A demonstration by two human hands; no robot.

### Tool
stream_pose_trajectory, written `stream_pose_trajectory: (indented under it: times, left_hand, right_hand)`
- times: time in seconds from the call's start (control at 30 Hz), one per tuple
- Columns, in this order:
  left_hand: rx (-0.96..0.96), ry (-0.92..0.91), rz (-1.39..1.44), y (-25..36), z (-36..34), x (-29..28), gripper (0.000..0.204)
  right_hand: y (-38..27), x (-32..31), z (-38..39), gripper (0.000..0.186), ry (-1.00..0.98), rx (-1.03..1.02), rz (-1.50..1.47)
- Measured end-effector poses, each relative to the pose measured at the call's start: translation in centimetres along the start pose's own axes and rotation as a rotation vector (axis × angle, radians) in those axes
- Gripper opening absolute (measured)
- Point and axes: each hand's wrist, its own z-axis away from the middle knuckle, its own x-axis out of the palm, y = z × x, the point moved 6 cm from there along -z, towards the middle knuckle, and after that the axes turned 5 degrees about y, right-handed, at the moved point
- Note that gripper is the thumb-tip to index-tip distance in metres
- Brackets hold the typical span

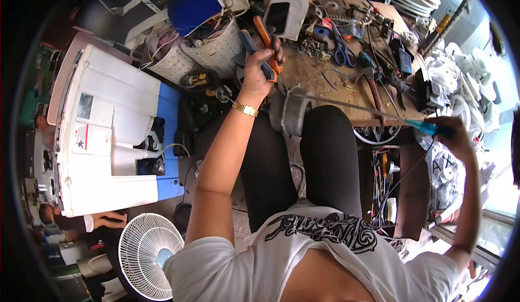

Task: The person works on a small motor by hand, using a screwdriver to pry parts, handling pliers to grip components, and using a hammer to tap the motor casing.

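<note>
My left hand (260,63), with a gold watch on its wrist, is closed round orange-and-dark tool handles (261,36), apparently pliers, above a grey metal housing (288,119) held between my thighs. My right hand (454,137), out at the right, grips a teal-handled screwdriver (425,127) with a long shaft that stretches left toward the housing. Where the tool tips meet the housing is too small to make out clearly.
A wooden bench (303,69) holds scissors (344,53), a hammer (372,85) and scattered parts. White baskets (214,50), a white-and-blue machine (97,128) and a fan (142,253) are left, two people (51,215) beyond. Bagged white fittings (460,80) crowd the right.
</note>
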Motion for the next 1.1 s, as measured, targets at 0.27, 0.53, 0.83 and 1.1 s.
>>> stream_pose_trajectory:
  times: [0.27, 0.53, 0.83, 1.1]
  left_hand:
    - [0.203, 0.331, 0.091, 5.1, 2.8, -5.9, 0.02]
    - [-0.017, 0.034, -1.579, 3.3, 2.1, 0.5, 0.06]
    - [-0.082, -0.117, -1.886, -3.1, 5.5, 1.7, 0.079]
    - [-0.125, -0.131, -1.896, -3.9, 4.3, 1.3, 0.079]
  right_hand:
    - [13.5, 7.9, 8.3, 0.041, 0.331, 0.364, -0.36]
    - [6.9, 15.4, 2.4, 0.034, 0.557, 0.124, 0.225]
    - [6.9, 20.8, -7.2, 0.042, 0.495, 0.072, 0.383]
    - [7.9, 14.0, -6.2, 0.036, 0.605, -0.078, 0.212]
